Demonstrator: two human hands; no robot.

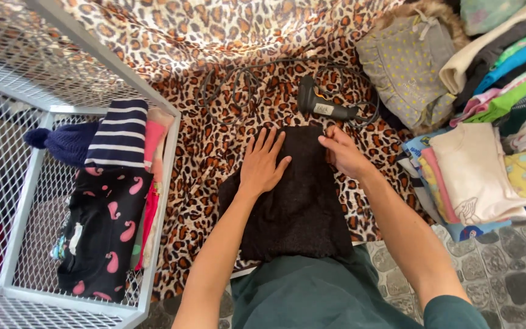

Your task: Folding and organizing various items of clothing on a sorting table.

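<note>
While left hand (263, 163) flat, right hand (343, 152) pinches black garment (299, 201).

Bright daylight, sun glare on upper leopard-print cloth (214, 30), sharp focus, wide-angle edge bending

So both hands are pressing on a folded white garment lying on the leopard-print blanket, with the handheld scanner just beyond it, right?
Not quite: the folded garment is black, not white. The head view shows the left hand flat on it and the right hand at its top edge. It does lie on the leopard-print blanket, with the handheld scanner just beyond it.
</note>
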